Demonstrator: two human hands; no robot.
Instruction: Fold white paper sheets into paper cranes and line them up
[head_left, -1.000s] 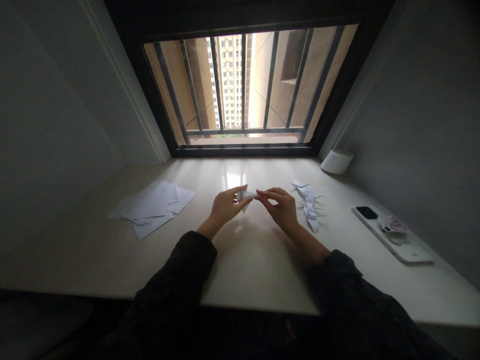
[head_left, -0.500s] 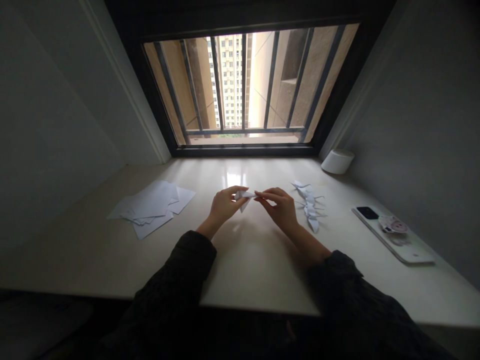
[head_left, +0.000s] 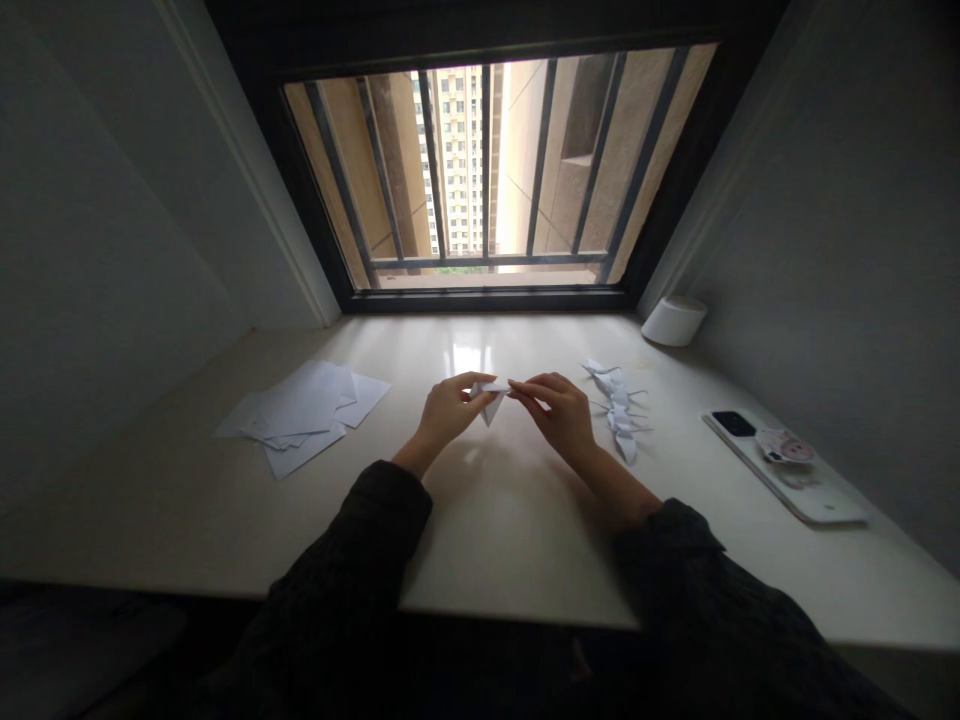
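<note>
A small piece of folded white paper is held between my two hands above the middle of the table, one pointed flap hanging downward. My left hand pinches its left side between thumb and fingers. With thumb and forefinger, my right hand grips the narrow right tip. Just right of that hand lies a row of several folded paper cranes, close against one another. Loose white paper sheets are piled in an uneven stack to the left.
A phone in a pale case with a cartoon grip lies at the right. The white cylindrical object stands by the right wall. Beyond the white table is a barred window; its front edge runs beneath my forearms.
The folded paper has tilted slightly, so its hanging flap looks different. Both hands keep their hold, nearly in the same place.
</note>
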